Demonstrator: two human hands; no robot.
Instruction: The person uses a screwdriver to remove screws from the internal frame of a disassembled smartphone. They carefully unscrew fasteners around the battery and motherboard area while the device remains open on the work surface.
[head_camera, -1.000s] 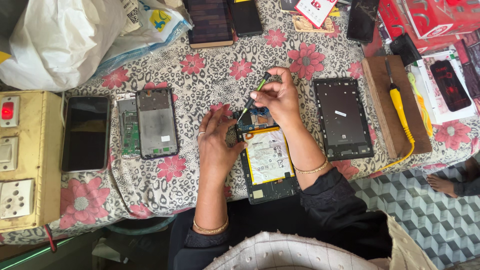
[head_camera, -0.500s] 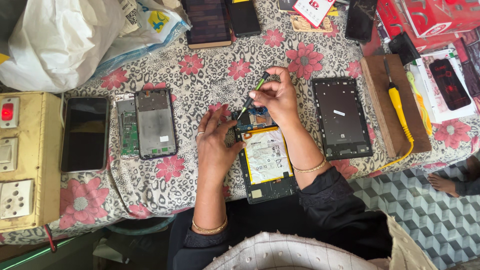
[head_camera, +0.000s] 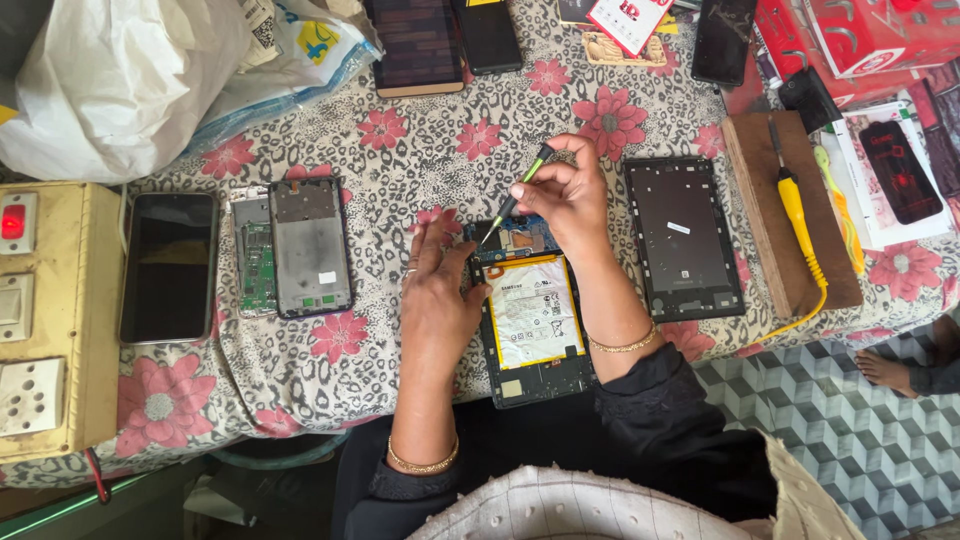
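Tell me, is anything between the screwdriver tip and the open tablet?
Nothing visible. The right hand holds the screwdriver with its tip at the tablet's top edge; the left hand rests beside it, not under the tip.

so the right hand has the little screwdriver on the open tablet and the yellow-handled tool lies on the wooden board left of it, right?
Not quite. In the head view the right hand does hold the screwdriver to the open tablet, but the yellow-handled tool lies on the wooden board to the right of the tablet, not the left.
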